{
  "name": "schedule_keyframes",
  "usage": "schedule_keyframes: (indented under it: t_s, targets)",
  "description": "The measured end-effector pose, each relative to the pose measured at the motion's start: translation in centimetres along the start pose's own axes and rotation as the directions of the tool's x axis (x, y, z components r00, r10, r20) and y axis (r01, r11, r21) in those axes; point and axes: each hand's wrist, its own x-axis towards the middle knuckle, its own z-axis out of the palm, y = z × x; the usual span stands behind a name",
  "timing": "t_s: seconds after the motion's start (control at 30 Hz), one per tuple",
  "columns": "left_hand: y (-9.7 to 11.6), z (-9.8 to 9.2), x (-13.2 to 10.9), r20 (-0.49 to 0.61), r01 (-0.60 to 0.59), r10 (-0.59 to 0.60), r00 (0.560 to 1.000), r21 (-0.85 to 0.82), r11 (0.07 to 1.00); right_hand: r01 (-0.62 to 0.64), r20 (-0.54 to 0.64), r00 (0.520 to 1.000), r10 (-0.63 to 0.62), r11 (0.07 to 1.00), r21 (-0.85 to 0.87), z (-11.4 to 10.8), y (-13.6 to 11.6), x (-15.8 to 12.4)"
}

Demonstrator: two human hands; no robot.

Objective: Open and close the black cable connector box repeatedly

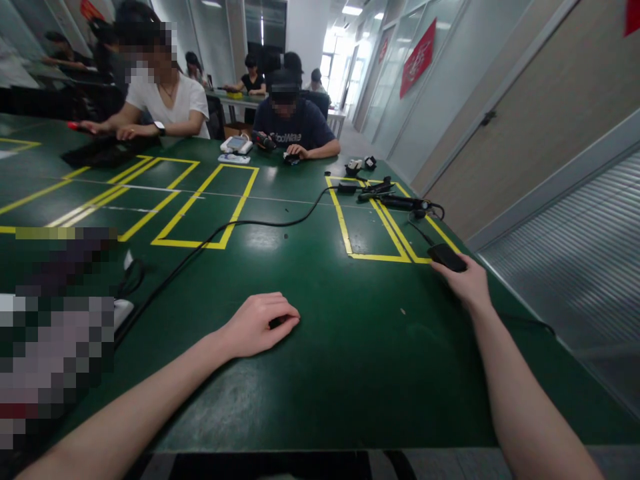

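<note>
My left hand [259, 324] rests on the green table [320, 387], its fingers curled and the thumb tip meeting the index finger. Nothing shows between them except a dark gap. Over by the table's right edge, my right hand [467, 280] grips a flat black box-like device [449, 257] with rounded corners. From this device a thin cable runs toward a long black tool-like object [403, 202] lying beyond it. A black cord [265, 223] crosses the table from the lower left to a small black adapter [347, 189] beside that object.
Yellow tape outlines [380, 259] mark the table. Two small white-and-black pieces [354, 167] sit at the far right. Across the table, one person [295, 127] handles a small dark part; another [173, 107] works at a black item. A white device [237, 145] stands between them.
</note>
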Motion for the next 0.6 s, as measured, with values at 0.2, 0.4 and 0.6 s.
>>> schedule_keyframes:
  t_s: [0.2,0.4,0.6]
  targets:
    - [0.01,0.06,-0.04,0.0,-0.008,0.008,1.0,0.003,1.0,-0.09,-0.012,0.996,0.09,0.977,-0.191,0.23,0.39,0.31]
    - [0.15,0.01,-0.01,0.009,0.018,-0.018,1.0,-0.007,1.0,-0.194,-0.03,0.981,0.192,0.979,-0.069,-0.09,-0.09,-0.09]
    - [0.2,-0.05,0.05,0.008,0.015,-0.015,1.0,-0.013,1.0,-0.268,-0.037,0.962,0.269,0.963,0.023,-0.16,0.15,-0.03]
